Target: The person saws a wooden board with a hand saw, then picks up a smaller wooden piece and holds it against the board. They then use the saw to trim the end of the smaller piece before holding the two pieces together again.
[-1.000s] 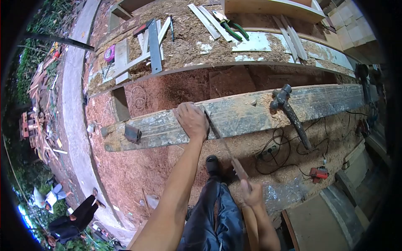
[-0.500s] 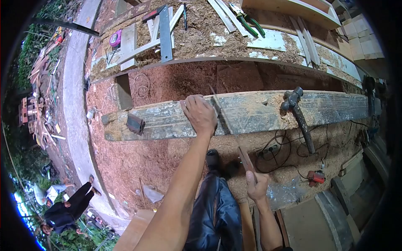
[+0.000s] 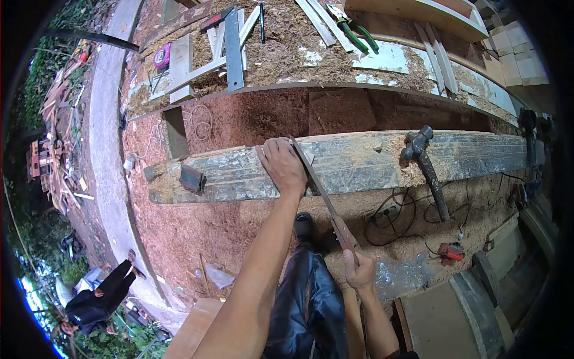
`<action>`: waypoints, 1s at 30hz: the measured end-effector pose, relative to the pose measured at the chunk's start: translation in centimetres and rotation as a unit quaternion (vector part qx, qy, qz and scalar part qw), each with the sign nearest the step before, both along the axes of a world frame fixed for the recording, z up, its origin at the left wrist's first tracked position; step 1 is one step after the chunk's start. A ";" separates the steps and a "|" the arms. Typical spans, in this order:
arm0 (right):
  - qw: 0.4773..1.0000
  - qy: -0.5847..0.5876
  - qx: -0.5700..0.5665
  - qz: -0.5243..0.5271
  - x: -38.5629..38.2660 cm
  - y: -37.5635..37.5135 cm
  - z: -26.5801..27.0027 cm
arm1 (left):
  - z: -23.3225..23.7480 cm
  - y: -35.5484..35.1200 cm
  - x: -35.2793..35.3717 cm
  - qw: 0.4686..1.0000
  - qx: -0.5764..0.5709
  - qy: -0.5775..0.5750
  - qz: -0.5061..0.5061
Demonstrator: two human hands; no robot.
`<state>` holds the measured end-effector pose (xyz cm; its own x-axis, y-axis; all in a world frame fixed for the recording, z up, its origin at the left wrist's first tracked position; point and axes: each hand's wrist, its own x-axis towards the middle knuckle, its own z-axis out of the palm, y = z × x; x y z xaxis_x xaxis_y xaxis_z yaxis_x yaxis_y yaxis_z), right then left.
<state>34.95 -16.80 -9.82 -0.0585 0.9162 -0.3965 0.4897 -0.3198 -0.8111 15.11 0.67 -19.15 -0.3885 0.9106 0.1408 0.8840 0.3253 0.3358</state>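
A bare right hand [image 3: 360, 270] clamps the wooden handle [image 3: 344, 234] of a handsaw [image 3: 326, 200], its blade [image 3: 314, 178] slanting across a weathered plank [image 3: 353, 164] just beside the left hand [image 3: 284, 166], which lies palm down over the plank, its grip on anything beneath impossible to tell; a hammer [image 3: 428, 170] rests farther right.

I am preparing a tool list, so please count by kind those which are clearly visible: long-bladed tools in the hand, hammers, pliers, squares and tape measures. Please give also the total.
Long-bladed tool in the right hand: 1
Hammer: 1
Pliers: 1 pair
Square: 1
Tape measure: 1
Total: 5
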 end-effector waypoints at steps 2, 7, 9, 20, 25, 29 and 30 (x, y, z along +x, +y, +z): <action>1.000 0.003 0.011 -0.002 -0.3 0.4 -0.5 | 0.0 0.0 0.0 1.000 -0.001 0.003 -0.001; 1.000 0.016 0.017 -0.013 -1.4 2.4 -0.9 | -0.3 0.1 0.0 1.000 0.019 0.004 0.004; 1.000 0.024 0.006 -0.008 -1.5 2.6 -0.9 | -0.3 0.0 -0.1 1.000 0.017 0.015 -0.001; 0.999 0.011 0.020 -0.024 -3.4 4.6 -2.9 | -0.2 0.0 -0.1 1.000 0.012 0.012 -0.003; 0.999 0.018 -0.029 -0.022 -1.5 1.2 -0.7 | -0.7 -0.1 -0.2 0.999 0.005 0.032 -0.011; 0.997 0.049 -0.030 -0.057 -0.6 -1.9 -0.2 | -0.4 0.2 -0.2 1.000 0.007 0.029 -0.006; 0.997 0.039 -0.022 -0.060 -2.1 0.2 -0.7 | -0.3 0.0 0.0 0.999 0.000 0.034 -0.004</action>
<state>32.83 -16.64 -10.53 0.0174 0.9001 -0.4354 0.3817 -0.4085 -0.8291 15.07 0.65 -19.44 -0.3704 0.9138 0.1668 0.9077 0.3179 0.2740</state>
